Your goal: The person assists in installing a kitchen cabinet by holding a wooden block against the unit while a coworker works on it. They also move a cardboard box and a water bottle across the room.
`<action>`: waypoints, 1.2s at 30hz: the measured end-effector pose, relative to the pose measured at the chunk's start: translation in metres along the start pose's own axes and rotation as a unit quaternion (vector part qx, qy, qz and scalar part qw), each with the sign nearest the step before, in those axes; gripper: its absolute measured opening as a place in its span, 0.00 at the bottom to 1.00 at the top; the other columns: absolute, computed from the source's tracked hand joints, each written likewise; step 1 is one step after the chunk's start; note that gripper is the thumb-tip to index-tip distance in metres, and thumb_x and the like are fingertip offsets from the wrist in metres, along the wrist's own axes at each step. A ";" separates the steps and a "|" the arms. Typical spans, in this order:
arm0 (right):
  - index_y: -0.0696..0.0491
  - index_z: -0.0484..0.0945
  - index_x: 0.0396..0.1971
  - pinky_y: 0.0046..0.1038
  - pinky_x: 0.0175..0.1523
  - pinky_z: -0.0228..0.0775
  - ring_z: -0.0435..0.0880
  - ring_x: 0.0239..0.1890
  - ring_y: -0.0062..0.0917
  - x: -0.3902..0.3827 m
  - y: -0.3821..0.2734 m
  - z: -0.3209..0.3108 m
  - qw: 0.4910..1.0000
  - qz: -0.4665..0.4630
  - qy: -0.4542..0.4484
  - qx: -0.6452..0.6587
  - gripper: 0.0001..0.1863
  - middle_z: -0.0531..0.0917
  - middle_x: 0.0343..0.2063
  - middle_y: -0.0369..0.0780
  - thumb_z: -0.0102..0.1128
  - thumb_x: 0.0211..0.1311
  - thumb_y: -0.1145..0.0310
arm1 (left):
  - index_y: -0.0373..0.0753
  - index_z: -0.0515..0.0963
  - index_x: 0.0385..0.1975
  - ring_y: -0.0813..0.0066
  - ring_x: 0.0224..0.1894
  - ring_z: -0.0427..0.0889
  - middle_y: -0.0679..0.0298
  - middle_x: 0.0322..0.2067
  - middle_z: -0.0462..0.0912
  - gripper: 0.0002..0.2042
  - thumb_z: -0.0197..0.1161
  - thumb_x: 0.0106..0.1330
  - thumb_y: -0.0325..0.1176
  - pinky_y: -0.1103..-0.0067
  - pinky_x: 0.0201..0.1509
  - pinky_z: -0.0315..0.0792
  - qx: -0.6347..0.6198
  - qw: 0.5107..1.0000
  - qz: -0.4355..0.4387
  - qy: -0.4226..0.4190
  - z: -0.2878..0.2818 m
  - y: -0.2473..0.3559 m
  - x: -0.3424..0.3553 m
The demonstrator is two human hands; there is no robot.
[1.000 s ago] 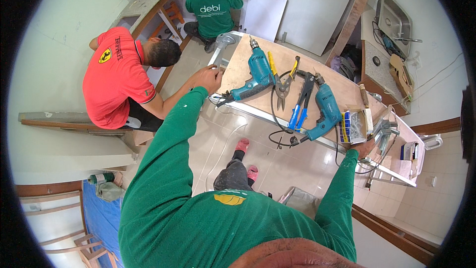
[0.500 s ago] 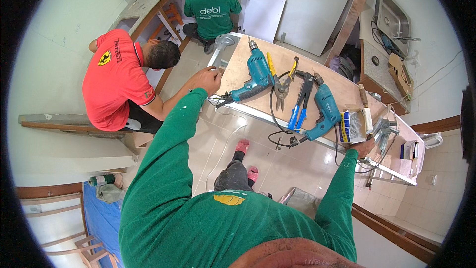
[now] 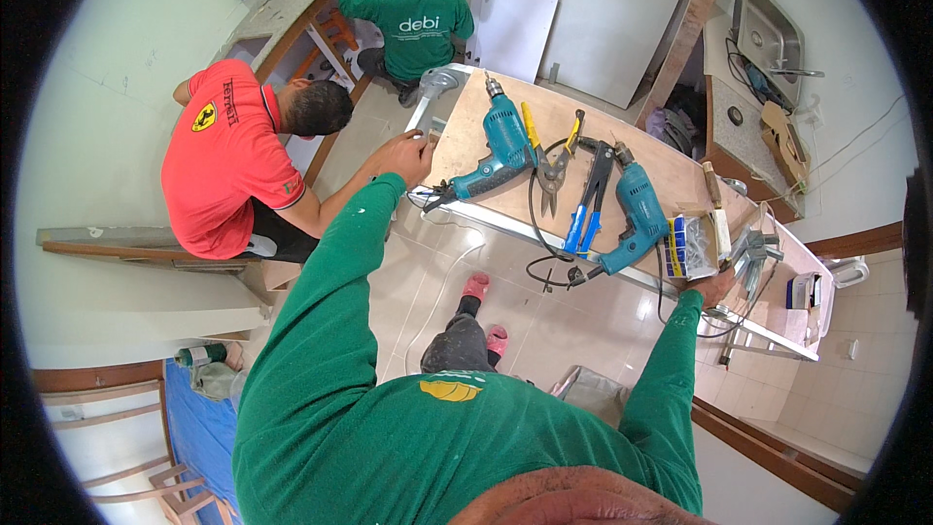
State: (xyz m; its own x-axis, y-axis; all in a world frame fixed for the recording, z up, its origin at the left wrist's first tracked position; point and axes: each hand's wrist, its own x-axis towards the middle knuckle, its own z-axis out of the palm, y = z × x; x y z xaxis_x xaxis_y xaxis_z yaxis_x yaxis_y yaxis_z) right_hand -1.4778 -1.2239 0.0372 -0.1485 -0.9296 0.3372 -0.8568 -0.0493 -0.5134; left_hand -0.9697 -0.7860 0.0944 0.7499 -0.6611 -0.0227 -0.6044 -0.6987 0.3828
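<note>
My left hand (image 3: 404,157) is at the left end of a narrow plywood-topped work table (image 3: 465,141), its fingers curled closed. A small pale bit shows at the fingertips, too small to name. My right hand (image 3: 714,287) is low against the table's near edge, beside several metal brackets (image 3: 752,255) and a small open box of clear packets (image 3: 688,245); its fingers are mostly hidden. Between my hands lie a teal drill (image 3: 505,136), yellow-handled snips (image 3: 552,170), a blue-handled riveter-like tool (image 3: 591,199) and a second teal drill (image 3: 641,209).
A person in a red shirt (image 3: 228,160) bends close by my left arm. Another person in green (image 3: 418,24) crouches at a counter (image 3: 292,10). White panels (image 3: 622,19) lean behind the table. A steel sink (image 3: 768,39) stands at right. Cords (image 3: 544,272) hang off the table edge.
The crouching person in green has raised the left arm out toward the counter. My hands and the tools on the table have stayed where they were.
</note>
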 end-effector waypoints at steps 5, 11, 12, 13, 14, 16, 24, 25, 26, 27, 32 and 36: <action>0.49 0.75 0.57 0.44 0.55 0.73 0.81 0.54 0.45 0.002 0.005 0.006 1.000 0.001 -0.005 0.009 0.23 0.79 0.50 0.46 0.63 0.61 0.60 | 0.29 0.82 0.36 0.47 0.55 0.80 0.48 0.59 0.78 0.16 0.51 0.69 0.36 0.64 0.64 0.73 -0.003 1.000 -0.015 -0.013 -0.008 0.011 -0.004; 0.52 0.74 0.56 0.43 0.54 0.74 0.80 0.53 0.45 0.005 0.018 0.014 0.999 -0.038 0.021 0.005 0.20 0.79 0.50 0.47 0.58 0.65 0.66 | 0.30 0.83 0.34 0.46 0.49 0.82 0.45 0.51 0.82 0.16 0.53 0.69 0.37 0.61 0.58 0.75 -0.013 0.999 0.008 0.029 0.012 -0.009 0.004; 0.52 0.74 0.56 0.42 0.54 0.74 0.80 0.53 0.45 0.006 0.020 0.015 0.999 -0.038 0.025 -0.004 0.20 0.79 0.50 0.47 0.57 0.65 0.67 | 0.30 0.83 0.34 0.45 0.47 0.83 0.45 0.49 0.83 0.16 0.53 0.69 0.37 0.60 0.56 0.75 -0.017 0.999 0.002 0.029 0.015 -0.009 0.006; 0.52 0.74 0.57 0.42 0.54 0.74 0.80 0.53 0.45 0.003 0.016 0.014 0.999 -0.037 0.027 -0.007 0.20 0.79 0.50 0.47 0.56 0.66 0.67 | 0.31 0.83 0.33 0.45 0.46 0.83 0.44 0.46 0.84 0.16 0.53 0.69 0.37 0.59 0.54 0.76 -0.019 0.999 -0.007 0.028 0.017 -0.010 0.005; 0.52 0.74 0.57 0.41 0.54 0.75 0.81 0.53 0.45 -0.001 0.012 0.013 0.999 -0.035 0.028 -0.009 0.19 0.79 0.50 0.46 0.55 0.66 0.68 | 0.31 0.82 0.33 0.44 0.44 0.83 0.44 0.44 0.84 0.16 0.54 0.69 0.38 0.58 0.53 0.76 -0.021 0.999 -0.002 0.032 0.018 -0.012 0.005; 0.51 0.73 0.58 0.41 0.54 0.75 0.80 0.54 0.44 -0.003 0.006 0.011 0.999 -0.032 0.026 -0.006 0.20 0.78 0.51 0.46 0.55 0.66 0.69 | 0.31 0.82 0.32 0.43 0.42 0.83 0.44 0.41 0.85 0.16 0.54 0.68 0.38 0.57 0.51 0.76 -0.025 0.999 0.008 0.041 0.020 -0.016 0.004; 0.50 0.72 0.60 0.41 0.55 0.75 0.80 0.54 0.44 0.008 0.025 0.023 0.998 -0.047 0.027 -0.014 0.22 0.78 0.52 0.46 0.55 0.66 0.71 | 0.30 0.82 0.31 0.43 0.42 0.83 0.44 0.40 0.85 0.16 0.54 0.68 0.38 0.58 0.52 0.76 -0.019 0.998 0.030 0.051 0.026 -0.020 0.010; 0.50 0.72 0.60 0.41 0.55 0.75 0.81 0.53 0.44 0.008 0.024 0.022 0.999 -0.041 0.024 -0.022 0.22 0.78 0.51 0.46 0.55 0.66 0.71 | 0.30 0.82 0.31 0.43 0.43 0.83 0.43 0.40 0.85 0.16 0.54 0.68 0.38 0.58 0.53 0.76 -0.018 0.998 0.025 0.049 0.025 -0.019 0.009; 0.50 0.72 0.60 0.41 0.54 0.75 0.81 0.53 0.44 0.008 0.022 0.021 0.999 -0.034 0.021 -0.030 0.22 0.78 0.51 0.46 0.55 0.65 0.72 | 0.30 0.82 0.31 0.43 0.42 0.83 0.43 0.40 0.85 0.16 0.54 0.68 0.38 0.58 0.53 0.76 -0.018 0.998 0.026 0.051 0.026 -0.019 0.010; 0.50 0.72 0.59 0.41 0.54 0.75 0.81 0.53 0.44 0.008 0.021 0.020 0.999 -0.028 0.019 -0.037 0.22 0.78 0.51 0.46 0.56 0.65 0.72 | 0.30 0.82 0.31 0.43 0.42 0.83 0.43 0.40 0.85 0.16 0.54 0.68 0.38 0.58 0.52 0.76 -0.018 0.998 0.027 0.052 0.026 -0.019 0.011; 0.52 0.74 0.55 0.44 0.52 0.74 0.81 0.51 0.46 0.001 0.009 0.012 1.000 -0.022 0.018 -0.002 0.20 0.78 0.48 0.46 0.60 0.63 0.67 | 0.30 0.81 0.29 0.43 0.44 0.83 0.44 0.43 0.85 0.16 0.55 0.68 0.38 0.58 0.54 0.76 -0.013 0.998 0.029 0.062 0.031 -0.027 0.012; 0.52 0.76 0.53 0.45 0.52 0.72 0.81 0.50 0.46 0.000 0.005 0.009 1.000 -0.016 0.018 0.015 0.21 0.78 0.47 0.47 0.63 0.61 0.61 | 0.30 0.81 0.27 0.44 0.47 0.82 0.45 0.48 0.84 0.16 0.55 0.67 0.38 0.58 0.55 0.75 -0.023 0.996 0.037 0.074 0.034 -0.029 0.011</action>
State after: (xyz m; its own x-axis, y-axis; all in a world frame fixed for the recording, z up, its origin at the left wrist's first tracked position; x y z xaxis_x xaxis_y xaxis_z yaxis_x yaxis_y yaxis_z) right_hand -1.4779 -1.2277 0.0272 -0.1403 -0.9135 0.3820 -0.8466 -0.0894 -0.5247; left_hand -0.9529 -0.7821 0.0519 0.7379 -0.6597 0.1427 -0.6484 -0.6342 0.4212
